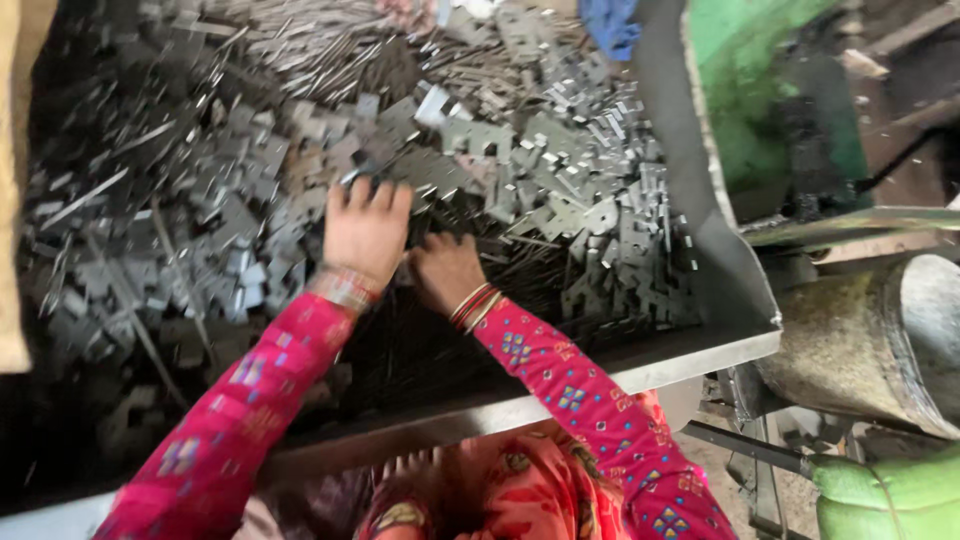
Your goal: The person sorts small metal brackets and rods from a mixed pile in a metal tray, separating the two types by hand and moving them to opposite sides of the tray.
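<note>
- Left hand point(365, 232), fingers together, and right hand point(443, 270), fingers hidden, rest on metal pieces point(560, 170) near the tray's point(640, 368) front edge.
- Pieces heap toward the right wall.

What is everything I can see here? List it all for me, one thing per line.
Flat metal pieces: too many to count, grey, heaped across the tray.
Thin metal rods: many, grey, piled at the tray's far side.
Tray: one, grey metal, holding the heap.
Blue cloth: one, top edge.
Green surface: one, upper right, beyond the tray.
Metal drum: one, dull grey-brown, right.
Green cloth: one, bottom right corner.
Left hand: pink sleeve, bangles, fingers on the metal pieces.
Right hand: pink sleeve, bangles, dug into the pile beside the left.
</note>
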